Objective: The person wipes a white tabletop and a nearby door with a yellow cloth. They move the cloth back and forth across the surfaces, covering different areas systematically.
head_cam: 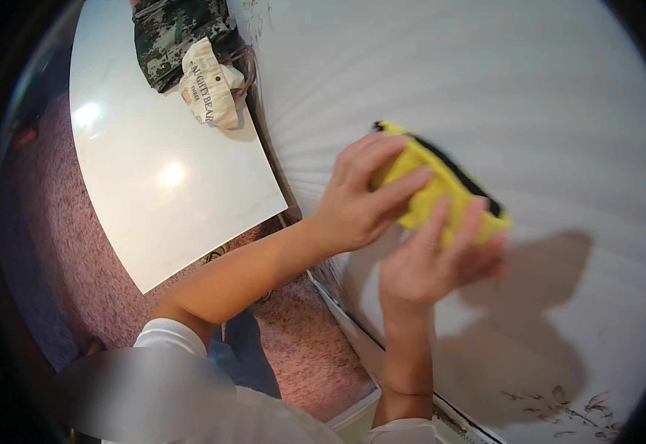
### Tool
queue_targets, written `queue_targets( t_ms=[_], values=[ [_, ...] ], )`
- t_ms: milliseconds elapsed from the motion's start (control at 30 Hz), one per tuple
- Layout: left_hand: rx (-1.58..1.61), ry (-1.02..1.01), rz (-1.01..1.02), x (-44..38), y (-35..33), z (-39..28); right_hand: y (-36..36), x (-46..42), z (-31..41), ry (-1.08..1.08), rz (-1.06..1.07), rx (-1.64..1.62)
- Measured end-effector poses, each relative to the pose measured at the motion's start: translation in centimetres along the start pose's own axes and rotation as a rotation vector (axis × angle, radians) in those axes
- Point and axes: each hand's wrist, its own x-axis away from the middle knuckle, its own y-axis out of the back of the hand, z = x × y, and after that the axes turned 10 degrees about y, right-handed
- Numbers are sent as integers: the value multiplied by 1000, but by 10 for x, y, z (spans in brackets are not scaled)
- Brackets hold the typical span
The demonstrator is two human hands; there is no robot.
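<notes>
A yellow cloth item with a black edge (422,200), perhaps a small pouch or folded cloth, is held up in front of a pale surface. My left hand (361,194) grips its left part, fingers bent over the yellow side. Lower down, my right hand (445,255) holds the right part with spread fingers and looks blurred. Both hands cast shadows on the pale surface with a printed floral pattern (572,413). The far side of the yellow item is hidden.
At the left stands a white table (189,222). On its far end lie camouflage fabric (173,39) and a cream cloth cap or bag with printed writing (206,89). Reddish carpet (311,344) covers the floor. The pale surface's metal-like edge (350,316) runs close by my right arm.
</notes>
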Motion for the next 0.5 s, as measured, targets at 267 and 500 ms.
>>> queue_targets(
  t_ms=[267,500],
  values=[
    [-115,37,9,-1,9,32,-27,-16,17,70,37,101],
    [-186,365,135,90,27,88,-83,35,73,265,197,-48]
  ],
)
